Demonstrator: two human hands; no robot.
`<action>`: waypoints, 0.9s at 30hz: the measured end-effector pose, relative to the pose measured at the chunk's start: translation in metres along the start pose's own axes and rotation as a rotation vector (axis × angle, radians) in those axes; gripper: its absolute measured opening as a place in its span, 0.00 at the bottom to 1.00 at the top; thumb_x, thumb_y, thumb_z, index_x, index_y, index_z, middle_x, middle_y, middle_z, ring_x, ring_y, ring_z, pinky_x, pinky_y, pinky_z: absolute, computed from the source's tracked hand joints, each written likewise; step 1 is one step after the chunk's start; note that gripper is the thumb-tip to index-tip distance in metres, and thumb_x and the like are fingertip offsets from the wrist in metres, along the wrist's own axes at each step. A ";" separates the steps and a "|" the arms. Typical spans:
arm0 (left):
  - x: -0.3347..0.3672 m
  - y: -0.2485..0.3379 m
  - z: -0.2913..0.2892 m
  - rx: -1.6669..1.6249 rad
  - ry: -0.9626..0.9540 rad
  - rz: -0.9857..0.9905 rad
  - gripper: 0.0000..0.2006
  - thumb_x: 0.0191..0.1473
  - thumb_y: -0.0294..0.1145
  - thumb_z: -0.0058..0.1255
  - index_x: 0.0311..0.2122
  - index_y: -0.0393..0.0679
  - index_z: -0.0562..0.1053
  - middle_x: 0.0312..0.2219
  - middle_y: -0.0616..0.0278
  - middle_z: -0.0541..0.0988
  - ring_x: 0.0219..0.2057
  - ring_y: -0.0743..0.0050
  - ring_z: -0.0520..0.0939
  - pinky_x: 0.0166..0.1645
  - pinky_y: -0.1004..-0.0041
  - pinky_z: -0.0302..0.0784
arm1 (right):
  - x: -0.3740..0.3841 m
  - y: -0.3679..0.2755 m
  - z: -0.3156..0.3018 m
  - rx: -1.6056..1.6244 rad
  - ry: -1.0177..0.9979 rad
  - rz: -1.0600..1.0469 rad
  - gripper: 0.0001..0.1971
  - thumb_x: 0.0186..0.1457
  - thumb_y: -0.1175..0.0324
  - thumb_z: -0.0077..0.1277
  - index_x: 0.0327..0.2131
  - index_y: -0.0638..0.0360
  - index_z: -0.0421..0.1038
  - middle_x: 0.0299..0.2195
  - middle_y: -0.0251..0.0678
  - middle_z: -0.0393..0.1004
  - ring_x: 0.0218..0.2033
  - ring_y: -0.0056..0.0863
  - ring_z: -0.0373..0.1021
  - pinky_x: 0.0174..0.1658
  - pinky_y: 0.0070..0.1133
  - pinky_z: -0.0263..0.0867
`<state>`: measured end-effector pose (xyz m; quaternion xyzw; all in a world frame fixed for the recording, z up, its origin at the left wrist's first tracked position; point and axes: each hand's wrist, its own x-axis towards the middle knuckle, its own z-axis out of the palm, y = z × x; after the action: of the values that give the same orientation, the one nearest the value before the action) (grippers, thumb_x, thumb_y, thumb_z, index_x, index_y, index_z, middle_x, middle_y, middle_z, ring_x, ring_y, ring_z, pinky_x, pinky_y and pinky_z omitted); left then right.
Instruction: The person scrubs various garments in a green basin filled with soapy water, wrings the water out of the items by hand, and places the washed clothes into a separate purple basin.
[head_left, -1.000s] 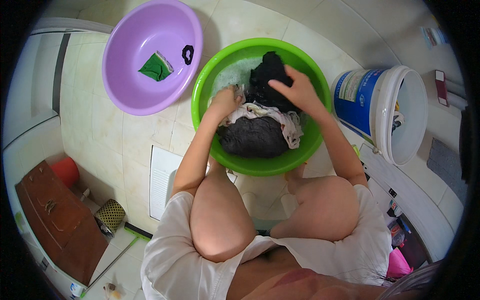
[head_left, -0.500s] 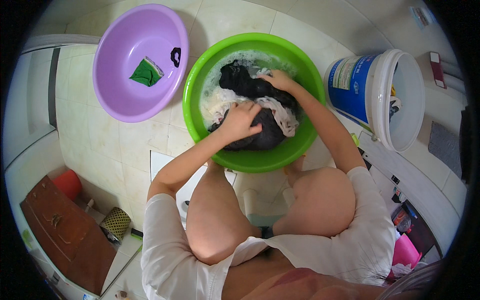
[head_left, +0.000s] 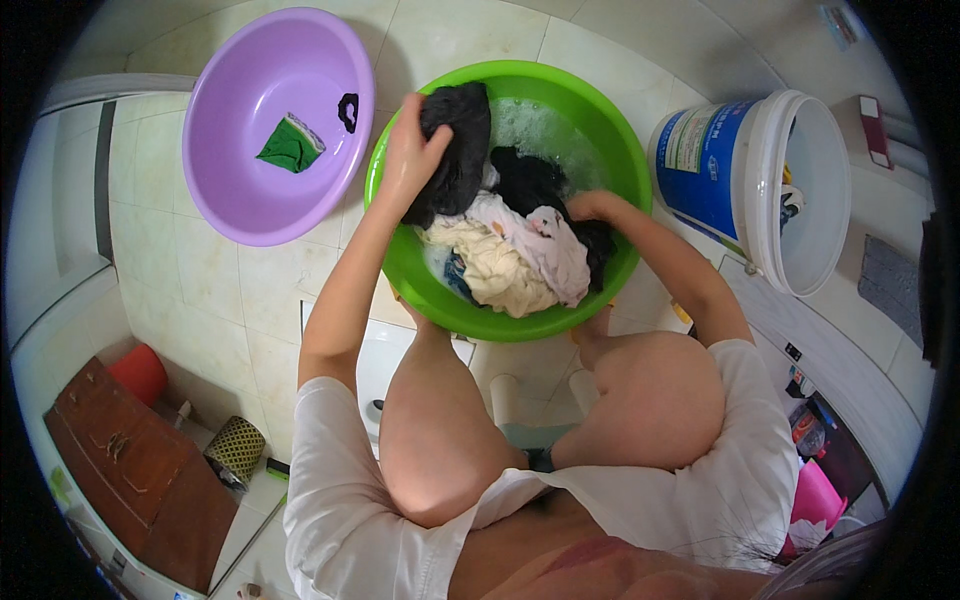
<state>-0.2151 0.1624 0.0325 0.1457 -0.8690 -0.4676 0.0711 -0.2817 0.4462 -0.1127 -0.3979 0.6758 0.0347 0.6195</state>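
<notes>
A green basin point(head_left: 632, 125) holds sudsy water and a heap of wet laundry. At its left rim my left hand point(head_left: 412, 150) is closed on a dark grey garment point(head_left: 462, 145), thumb in front and fingers partly behind the cloth. On the right side of the heap, my right hand point(head_left: 592, 207) has bent fingers closed on a black garment point(head_left: 528, 182); the fingertips are hidden in it. Between the hands lie a cream garment point(head_left: 490, 268) and a pale pink garment point(head_left: 552, 255), bunched together. A bit of dark blue cloth point(head_left: 457, 272) shows at the lower left.
A purple basin point(head_left: 215, 190) with a green cloth point(head_left: 292, 146) and a black hair tie point(head_left: 347, 113) stands at the far left on the tiled floor. To the right is a white bucket point(head_left: 760, 190) with a blue label. A brown cabinet point(head_left: 130, 470) stands at the lower left.
My left hand has moved up and left, lifting the dark grey garment to the basin's left rim and uncovering the cream and pink cloth. My right hand has shifted right and down.
</notes>
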 end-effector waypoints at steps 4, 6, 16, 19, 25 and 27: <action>0.026 -0.018 0.070 0.098 -0.357 0.387 0.21 0.41 0.23 0.49 0.45 0.38 0.62 0.38 0.43 0.69 0.41 0.45 0.70 0.44 0.62 0.66 | 0.021 0.087 0.065 0.230 -0.088 -0.042 0.18 0.47 0.64 0.41 0.42 0.63 0.68 0.44 0.51 0.66 0.41 0.43 0.66 0.45 0.29 0.59; 0.014 -0.058 0.076 0.224 -0.382 0.365 0.20 0.42 0.23 0.48 0.44 0.39 0.62 0.37 0.43 0.69 0.41 0.45 0.70 0.44 0.61 0.66 | 0.023 0.043 0.045 0.076 0.013 -0.026 0.14 0.44 0.69 0.43 0.36 0.64 0.69 0.38 0.50 0.68 0.38 0.41 0.67 0.42 0.30 0.60; 0.000 -0.087 0.076 0.421 -0.391 0.081 0.23 0.43 0.31 0.49 0.44 0.37 0.56 0.29 0.40 0.72 0.32 0.42 0.73 0.38 0.58 0.68 | -0.099 -0.130 -0.018 0.165 1.072 -0.420 0.14 0.42 0.69 0.48 0.36 0.58 0.67 0.45 0.44 0.62 0.46 0.46 0.59 0.46 0.38 0.55; -0.005 -0.080 0.075 0.337 -0.380 0.062 0.24 0.45 0.29 0.48 0.47 0.36 0.54 0.31 0.37 0.70 0.35 0.40 0.72 0.39 0.57 0.67 | -0.105 -0.165 0.006 -0.197 1.075 -0.568 0.16 0.41 0.71 0.48 0.38 0.59 0.67 0.47 0.45 0.61 0.48 0.46 0.57 0.47 0.35 0.55; -0.057 -0.026 0.025 0.369 -0.020 0.280 0.16 0.45 0.27 0.48 0.40 0.35 0.63 0.28 0.47 0.71 0.31 0.45 0.73 0.37 0.60 0.69 | -0.065 -0.093 -0.023 0.066 1.127 -0.352 0.07 0.39 0.76 0.44 0.26 0.58 0.70 0.34 0.36 0.68 0.39 0.36 0.63 0.39 0.25 0.63; -0.081 -0.004 0.021 0.370 -0.400 0.018 0.16 0.44 0.30 0.51 0.38 0.35 0.64 0.28 0.48 0.71 0.29 0.47 0.74 0.35 0.63 0.70 | -0.058 -0.059 -0.033 0.010 1.235 -0.290 0.04 0.44 0.74 0.44 0.23 0.56 0.70 0.31 0.31 0.66 0.37 0.33 0.61 0.37 0.27 0.61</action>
<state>-0.1431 0.2024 0.0188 0.0534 -0.9376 -0.3196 -0.1259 -0.2788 0.4166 -0.0288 -0.4291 0.8481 -0.2885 0.1156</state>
